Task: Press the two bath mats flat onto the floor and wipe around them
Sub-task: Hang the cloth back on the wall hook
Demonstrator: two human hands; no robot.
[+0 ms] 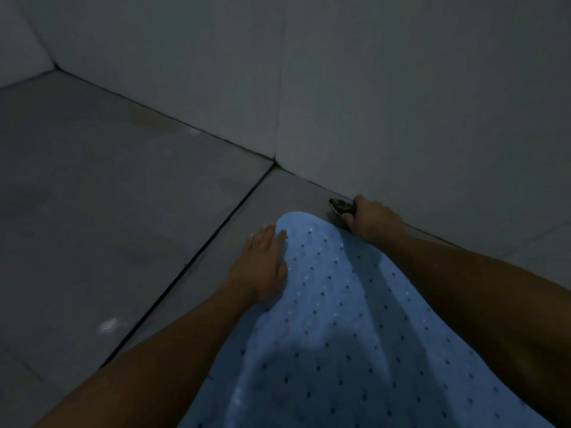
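Note:
A light blue bath mat (333, 319) dotted with small holes lies on the grey tiled floor and runs from the bottom of the view toward the wall. My left hand (262, 264) lies flat with straight fingers on the mat's left edge near its rounded far end. My right hand (370, 216) grips a dark crumpled cloth (340, 206) on the floor, just past the mat's far right corner, close to the wall. Only one mat is in view.
Large grey floor tiles (108, 196) spread to the left, with a dark grout line (197, 261) running beside the mat. A pale tiled wall (401, 103) rises right behind the cloth. A small white smear (109, 325) marks the floor at lower left. The light is dim.

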